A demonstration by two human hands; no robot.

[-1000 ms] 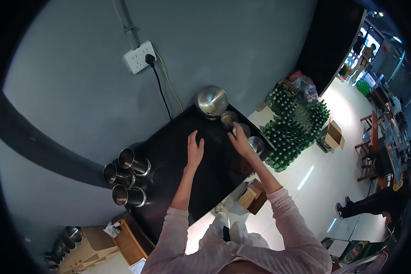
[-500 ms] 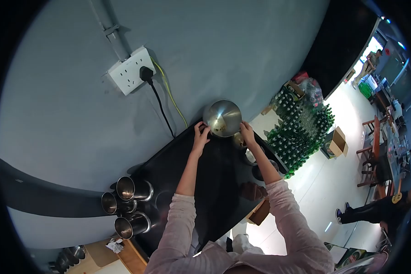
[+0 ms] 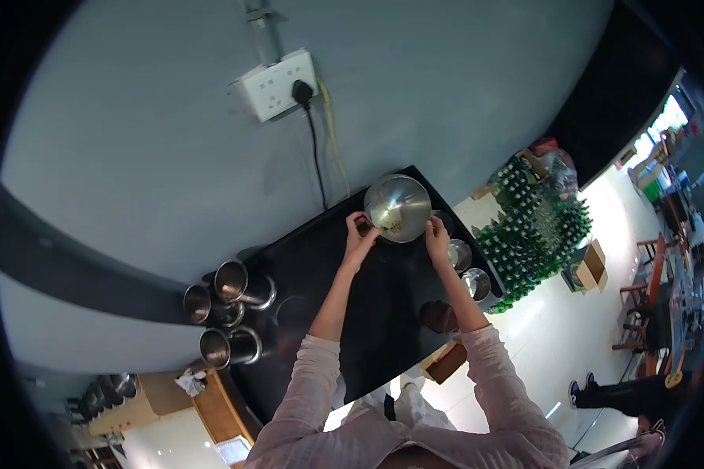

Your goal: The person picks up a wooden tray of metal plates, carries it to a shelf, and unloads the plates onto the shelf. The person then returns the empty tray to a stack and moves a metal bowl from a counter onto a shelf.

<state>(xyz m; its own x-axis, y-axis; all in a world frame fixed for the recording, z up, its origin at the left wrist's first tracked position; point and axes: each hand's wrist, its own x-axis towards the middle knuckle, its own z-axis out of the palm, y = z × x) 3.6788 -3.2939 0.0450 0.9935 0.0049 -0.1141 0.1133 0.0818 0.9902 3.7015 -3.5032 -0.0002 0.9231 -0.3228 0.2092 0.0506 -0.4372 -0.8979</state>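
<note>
A large shiny steel bowl [image 3: 399, 202] is held up by its rim near the far corner of the black tabletop [image 3: 383, 313]. My left hand [image 3: 359, 241] grips the near left edge, thumb against the rim. On the opposite edge, my right hand [image 3: 438, 239] has its fingers closed around the rim. The bowl tilts toward me, and small dark and yellowish bits show low inside it; I cannot tell what they are. Beside my right forearm stand two small steel bowls, one nearer my hand [image 3: 459, 254] and one lower down [image 3: 475, 284].
Three steel cylindrical containers [image 3: 225, 349] stand at the left of the table. A socket strip [image 3: 278, 84] with a plugged-in black cable is on the grey wall. Many green bottles [image 3: 524, 234] and an open carton [image 3: 591, 267] cover floor at right. A person's legs [image 3: 622, 397] appear farther right.
The camera view has shifted, so the wall socket and table sit differently. Both hands still hold the large bowl, and the small steel bowls beside my right arm show more fully.
</note>
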